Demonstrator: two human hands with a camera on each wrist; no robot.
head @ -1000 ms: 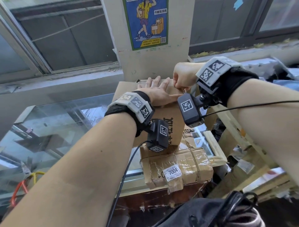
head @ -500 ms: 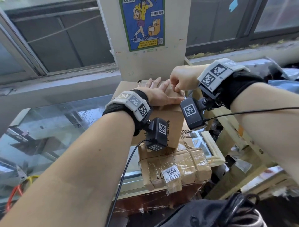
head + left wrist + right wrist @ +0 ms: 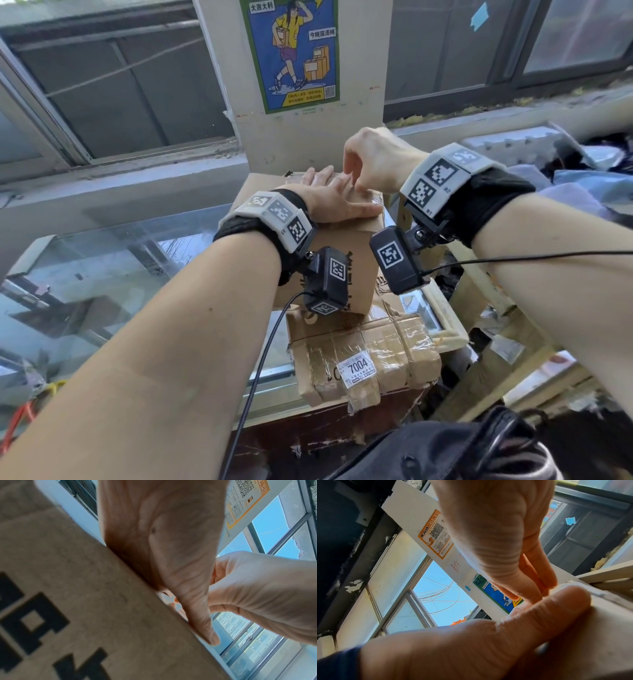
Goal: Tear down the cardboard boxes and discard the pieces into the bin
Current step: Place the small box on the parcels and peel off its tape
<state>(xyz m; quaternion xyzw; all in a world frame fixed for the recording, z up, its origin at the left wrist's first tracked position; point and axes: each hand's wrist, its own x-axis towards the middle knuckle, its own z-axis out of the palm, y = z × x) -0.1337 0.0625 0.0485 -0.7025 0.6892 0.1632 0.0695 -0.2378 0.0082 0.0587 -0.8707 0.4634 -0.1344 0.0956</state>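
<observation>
so the biggest thing around here is the long glass-topped counter (image 3: 113, 260) under the grey-framed windows, and at its right end sits a crumpled brown cardboard parcel wrapped in clear tape with a white 7004 sticker (image 3: 363, 356). stacked on top of that is the box being worked on, a plain brown cardboard box with black printed characters on its front (image 3: 359, 253), backed right up near the cream pillar with the blue and green poster (image 3: 294, 51). the left hand (image 3: 337, 202) lies flat on the lid, fingers straight and spread, thumb running along the near top edge; my guess is it's there to pin the box so it doesn't slide off the parcel. the right hand (image 3: 373, 161) hovers just over the left one's fingers, its fingertips (image 3: 530, 592) bunched down toward the lid's right edge like it's picking at tape or a flap seam, but i honestly can't tell if anything is actually pinched between them. room-wise it's tight: pillar behind, pale wooden frames (image 3: 445, 318) and clutter hard on the right, so lifting flaps up and toward the body looks like the only free way. no bin shows in any view.
</observation>
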